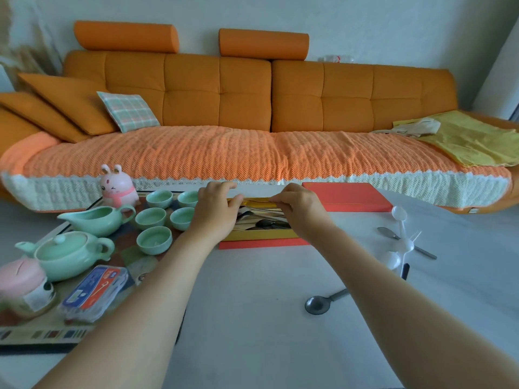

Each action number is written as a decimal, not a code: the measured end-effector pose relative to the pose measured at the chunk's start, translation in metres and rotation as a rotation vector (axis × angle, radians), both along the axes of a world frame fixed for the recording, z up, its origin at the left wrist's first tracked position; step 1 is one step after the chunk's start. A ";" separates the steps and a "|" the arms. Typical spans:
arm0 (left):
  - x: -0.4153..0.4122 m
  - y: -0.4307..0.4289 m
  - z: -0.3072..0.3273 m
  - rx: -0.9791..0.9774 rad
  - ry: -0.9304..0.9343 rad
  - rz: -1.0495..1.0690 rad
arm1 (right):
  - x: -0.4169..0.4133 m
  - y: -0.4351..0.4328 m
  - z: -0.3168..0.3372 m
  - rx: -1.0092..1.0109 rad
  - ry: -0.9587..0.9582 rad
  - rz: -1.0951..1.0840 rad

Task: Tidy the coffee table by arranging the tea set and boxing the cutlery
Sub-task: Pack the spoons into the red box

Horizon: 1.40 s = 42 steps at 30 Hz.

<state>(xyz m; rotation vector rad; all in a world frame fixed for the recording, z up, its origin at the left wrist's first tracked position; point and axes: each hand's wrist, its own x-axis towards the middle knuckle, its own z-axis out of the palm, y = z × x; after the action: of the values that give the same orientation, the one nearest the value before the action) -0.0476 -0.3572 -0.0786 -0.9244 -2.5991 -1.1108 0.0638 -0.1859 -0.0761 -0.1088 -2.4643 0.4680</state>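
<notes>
Here, cutlery box (262, 243) beneath left hand (217, 205), right hand (301, 204)

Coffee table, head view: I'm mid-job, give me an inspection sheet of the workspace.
Surface: white table, patterned mat on its left.
Job's things: open red box with cutlery inside, red lid behind it; teapot, pitcher and five cups on the mat; metal spoon, plastic spoon and plastic fork loose at right.
Clutter: bunny figure, pink jar, blue packet beside the tea set.
Hands: left hand and right hand both pinch a gold strip at the box's far edge.
Cables: nothing seen.
Surroundings: orange sofa, yellow cloth on it.
</notes>
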 end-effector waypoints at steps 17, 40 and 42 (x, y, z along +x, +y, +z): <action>-0.003 0.001 -0.020 -0.250 0.178 -0.159 | -0.031 0.011 0.000 -0.091 -0.364 -0.156; 0.048 0.006 0.011 -0.405 0.380 -0.246 | 0.058 0.003 0.030 -0.057 -0.314 0.031; 0.064 0.010 0.015 -0.391 0.399 -0.297 | 0.075 0.001 0.037 -0.111 -0.487 0.074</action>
<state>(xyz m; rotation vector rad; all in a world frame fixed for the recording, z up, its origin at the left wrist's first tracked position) 0.0161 -0.3474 -0.0634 -1.4779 -2.4249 -0.3988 0.1391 -0.1847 -0.0391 -0.1977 -2.9244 0.6760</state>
